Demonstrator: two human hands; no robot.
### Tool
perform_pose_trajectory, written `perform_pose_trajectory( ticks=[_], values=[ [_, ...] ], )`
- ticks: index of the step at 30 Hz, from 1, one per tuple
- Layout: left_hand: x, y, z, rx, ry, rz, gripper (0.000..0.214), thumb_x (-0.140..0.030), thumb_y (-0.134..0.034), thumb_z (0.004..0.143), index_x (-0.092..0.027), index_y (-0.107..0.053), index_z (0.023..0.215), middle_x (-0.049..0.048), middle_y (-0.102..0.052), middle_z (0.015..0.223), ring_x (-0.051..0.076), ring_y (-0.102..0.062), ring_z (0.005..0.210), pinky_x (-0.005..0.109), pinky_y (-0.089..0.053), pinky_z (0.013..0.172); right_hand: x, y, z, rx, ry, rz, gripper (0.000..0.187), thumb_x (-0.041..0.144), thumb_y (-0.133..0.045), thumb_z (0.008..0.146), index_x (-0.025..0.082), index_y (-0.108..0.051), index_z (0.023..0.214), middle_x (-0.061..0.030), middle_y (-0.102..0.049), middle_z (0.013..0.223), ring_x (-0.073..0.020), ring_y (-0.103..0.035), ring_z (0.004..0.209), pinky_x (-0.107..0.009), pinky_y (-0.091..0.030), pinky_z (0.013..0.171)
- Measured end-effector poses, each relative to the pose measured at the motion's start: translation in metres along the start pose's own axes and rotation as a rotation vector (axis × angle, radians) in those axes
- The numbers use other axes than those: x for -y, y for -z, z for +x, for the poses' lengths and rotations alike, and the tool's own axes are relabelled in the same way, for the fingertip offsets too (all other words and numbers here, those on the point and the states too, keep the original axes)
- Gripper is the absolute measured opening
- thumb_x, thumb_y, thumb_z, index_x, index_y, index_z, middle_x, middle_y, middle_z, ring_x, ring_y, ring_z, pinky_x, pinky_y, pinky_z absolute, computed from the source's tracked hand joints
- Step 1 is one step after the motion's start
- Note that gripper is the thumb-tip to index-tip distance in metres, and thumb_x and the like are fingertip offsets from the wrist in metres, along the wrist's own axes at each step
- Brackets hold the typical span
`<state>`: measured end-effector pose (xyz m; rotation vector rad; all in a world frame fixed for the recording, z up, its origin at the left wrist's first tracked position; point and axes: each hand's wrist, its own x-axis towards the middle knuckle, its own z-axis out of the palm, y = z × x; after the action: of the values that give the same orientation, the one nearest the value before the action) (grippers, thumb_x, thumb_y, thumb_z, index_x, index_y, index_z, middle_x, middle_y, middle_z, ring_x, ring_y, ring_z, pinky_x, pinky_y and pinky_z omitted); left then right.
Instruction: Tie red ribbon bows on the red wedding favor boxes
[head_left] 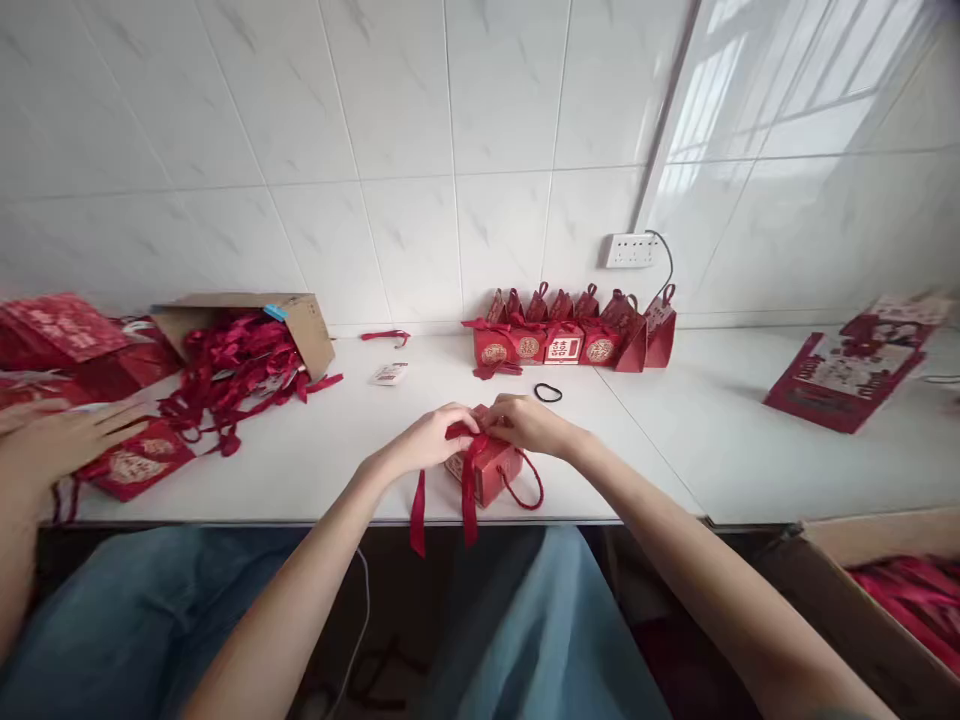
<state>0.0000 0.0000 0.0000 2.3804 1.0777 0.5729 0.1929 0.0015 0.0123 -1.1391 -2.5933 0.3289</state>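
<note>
Left hand [437,437] and right hand [525,424] pinch a glossy red fabric ribbon [469,485] | atop a gold-printed red cardboard box [498,474] | near the worktop [337,465]'s front edge

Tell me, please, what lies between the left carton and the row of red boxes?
In the head view, a red ribbon and a small white slip lie between the carton and the boxes.

This looks like a small packing workroom, with finished red boxes [570,345], a carton [316,337] of ribbons [240,365] and a long white desk [720,420].
</note>
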Motion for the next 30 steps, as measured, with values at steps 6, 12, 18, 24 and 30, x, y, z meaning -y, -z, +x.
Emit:
perform_pose_trajectory(
  ticks=[6,12,18,24,30],
  values=[
    [-0.015,-0.005,-0.004,-0.140,0.077,0.225,0.018,-0.018,-0.047,0.082,-0.020,-0.065,0.082,0.0060,-0.061,0.105,0.024,-0.055,0.104,0.043,-0.042,0.095,0.008,0.009,0.005,0.087,-0.029,0.036,0.015,0.011,-0.054,0.081,0.014,-0.068,0.082,-0.0046,-0.064,0.075,-0.0135,-0.060,0.062,-0.021,-0.041,0.061],
    [-0.017,-0.012,-0.005,-0.161,0.096,0.214,0.013,-0.022,-0.053,0.082,-0.021,-0.066,0.083,0.0037,-0.063,0.100,0.023,-0.057,0.101,0.038,-0.047,0.090,0.004,0.005,0.008,0.136,-0.044,0.101,0.015,0.014,-0.050,0.081,0.015,-0.062,0.073,-0.0004,-0.062,0.059,-0.0101,-0.056,0.045,-0.019,-0.037,0.046],
    [-0.015,-0.013,0.000,-0.174,0.106,0.179,0.017,-0.019,-0.051,0.083,-0.020,-0.066,0.076,0.0035,-0.063,0.104,0.021,-0.057,0.102,0.038,-0.046,0.093,-0.005,0.002,0.000,0.140,-0.107,0.206,0.018,0.019,-0.045,0.084,0.015,-0.062,0.086,0.0010,-0.064,0.065,-0.0089,-0.058,0.040,-0.018,-0.039,0.039],
    [-0.016,-0.017,0.000,-0.130,0.084,0.168,0.016,-0.019,-0.049,0.082,-0.020,-0.062,0.073,0.0052,-0.059,0.103,0.024,-0.053,0.105,0.042,-0.044,0.093,-0.003,-0.003,0.004,0.120,-0.160,0.188,0.012,0.012,-0.052,0.069,0.017,-0.062,0.069,0.0016,-0.061,0.057,-0.0108,-0.055,0.040,-0.020,-0.036,0.041],
    [-0.007,-0.024,-0.003,-0.176,0.064,0.135,0.019,-0.022,-0.039,0.089,-0.019,-0.057,0.083,0.0074,-0.055,0.103,0.024,-0.050,0.108,0.043,-0.044,0.096,-0.003,-0.007,0.006,0.002,-0.133,0.122,0.006,0.013,-0.057,0.066,0.018,-0.057,0.063,-0.0014,-0.061,0.059,-0.0141,-0.055,0.056,-0.022,-0.035,0.052]
  ],
)
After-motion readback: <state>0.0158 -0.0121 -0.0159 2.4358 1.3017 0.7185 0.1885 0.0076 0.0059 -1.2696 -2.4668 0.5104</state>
